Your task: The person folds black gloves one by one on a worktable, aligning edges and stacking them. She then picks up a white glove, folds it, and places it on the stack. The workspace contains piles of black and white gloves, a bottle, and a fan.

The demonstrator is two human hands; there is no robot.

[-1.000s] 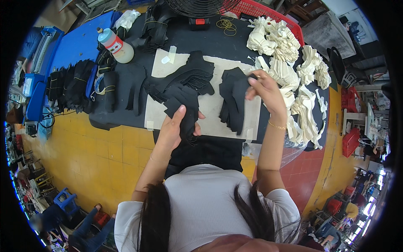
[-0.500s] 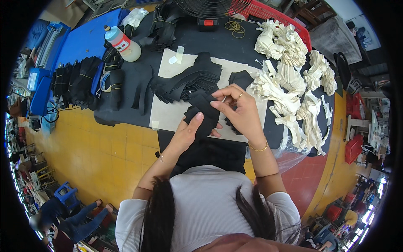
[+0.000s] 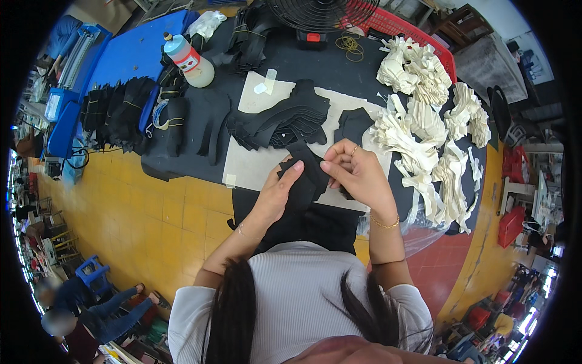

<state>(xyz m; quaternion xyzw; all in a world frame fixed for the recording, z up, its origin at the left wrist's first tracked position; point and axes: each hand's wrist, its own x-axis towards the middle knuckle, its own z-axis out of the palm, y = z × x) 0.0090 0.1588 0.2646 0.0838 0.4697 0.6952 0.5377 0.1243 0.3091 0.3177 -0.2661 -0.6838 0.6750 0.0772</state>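
Observation:
My left hand (image 3: 277, 189) is closed around a black fabric piece (image 3: 305, 182) above the near edge of the table, its thumb lying on top. With thumb and fingertips, my right hand (image 3: 356, 174) pinches the right edge of that same piece. Just beyond, a fanned pile of black fabric pieces (image 3: 285, 124) rests on a pale sheet (image 3: 245, 165) taped to the table. Another black piece (image 3: 353, 124) lies right of the pile. How many layers my left hand holds is hidden.
Bundled cream fabric pieces (image 3: 418, 127) cover the table's right side, by a red basket (image 3: 445, 56). A bottle (image 3: 194, 68), tied black bundles (image 3: 115, 112), rubber bands (image 3: 350, 47) and a fan (image 3: 321, 13) stand or lie around the far and left parts.
The view has shifted slightly. The black piece between my hands has turned more upright, and my right fingers have moved along its right edge.

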